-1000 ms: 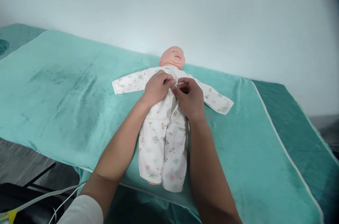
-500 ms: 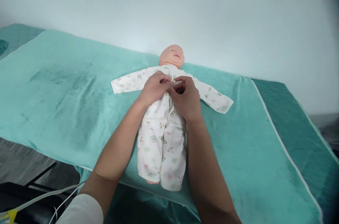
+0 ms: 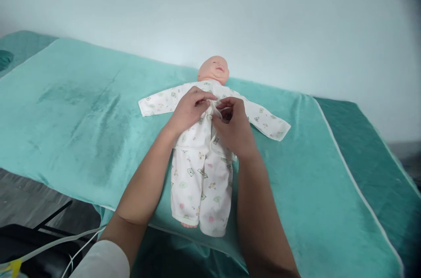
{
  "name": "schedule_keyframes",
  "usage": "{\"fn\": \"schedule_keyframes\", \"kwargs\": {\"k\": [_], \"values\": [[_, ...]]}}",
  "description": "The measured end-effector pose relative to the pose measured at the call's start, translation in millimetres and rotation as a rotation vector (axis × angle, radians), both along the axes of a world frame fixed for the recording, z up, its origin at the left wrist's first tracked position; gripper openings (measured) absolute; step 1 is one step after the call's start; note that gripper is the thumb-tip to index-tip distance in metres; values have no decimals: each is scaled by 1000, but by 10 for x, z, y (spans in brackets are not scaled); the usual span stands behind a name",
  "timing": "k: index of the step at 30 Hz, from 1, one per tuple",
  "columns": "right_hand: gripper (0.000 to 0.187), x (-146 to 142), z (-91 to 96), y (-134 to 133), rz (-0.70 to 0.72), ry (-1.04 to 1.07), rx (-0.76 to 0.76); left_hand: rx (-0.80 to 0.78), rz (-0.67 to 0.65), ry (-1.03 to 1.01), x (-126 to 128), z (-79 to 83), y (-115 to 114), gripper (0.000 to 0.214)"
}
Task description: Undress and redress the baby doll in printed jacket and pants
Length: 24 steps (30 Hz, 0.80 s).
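Observation:
A baby doll (image 3: pixel 214 69) lies on its back on a teal blanket (image 3: pixel 82 111), dressed in a white printed shirt (image 3: pixel 158 101) and matching trousers (image 3: pixel 200 186). Both sleeves lie spread out to the sides. My left hand (image 3: pixel 190 109) and my right hand (image 3: pixel 232 126) meet over the doll's chest. Each hand pinches an edge of the shirt's front opening, fingers closed on the cloth. A small white button shows between them.
The blanket covers a table that runs to a pale wall behind. A darker teal cover (image 3: pixel 368 146) shows at the right. White cables (image 3: pixel 59 243) and a dark object hang off the near left edge, above a grey floor.
My hands have shifted slightly down the doll's chest while still pinching the shirt's front edges. The doll has stayed in place.

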State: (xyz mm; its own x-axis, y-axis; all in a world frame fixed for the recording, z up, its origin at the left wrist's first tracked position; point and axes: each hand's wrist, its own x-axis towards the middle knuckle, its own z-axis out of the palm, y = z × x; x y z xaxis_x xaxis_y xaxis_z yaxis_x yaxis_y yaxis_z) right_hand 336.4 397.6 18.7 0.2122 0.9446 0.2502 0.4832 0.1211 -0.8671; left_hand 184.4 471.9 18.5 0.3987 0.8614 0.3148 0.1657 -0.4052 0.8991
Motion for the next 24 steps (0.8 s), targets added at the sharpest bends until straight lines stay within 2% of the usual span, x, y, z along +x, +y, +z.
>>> {"fn": "schedule_keyframes", "kwargs": {"k": [5,6,8,12,16,24], "values": [[11,50,188,-137,-75,-243,-108,-29,-100,32,-129,95,-21,9],[9,57,228,-164,-71,-275,-132,-30,-135,47,-156,119,-30,9],[17,71,293,-208,-45,-276,-171,-27,-198,92,-202,161,-47,11],[30,109,314,-239,23,-134,-224,9,-269,182,-255,193,-61,9],[28,153,216,-207,35,67,-219,42,-277,193,-254,177,-57,4],[28,172,65,-129,86,348,-118,-177,-261,39,-186,244,-161,14]]}}
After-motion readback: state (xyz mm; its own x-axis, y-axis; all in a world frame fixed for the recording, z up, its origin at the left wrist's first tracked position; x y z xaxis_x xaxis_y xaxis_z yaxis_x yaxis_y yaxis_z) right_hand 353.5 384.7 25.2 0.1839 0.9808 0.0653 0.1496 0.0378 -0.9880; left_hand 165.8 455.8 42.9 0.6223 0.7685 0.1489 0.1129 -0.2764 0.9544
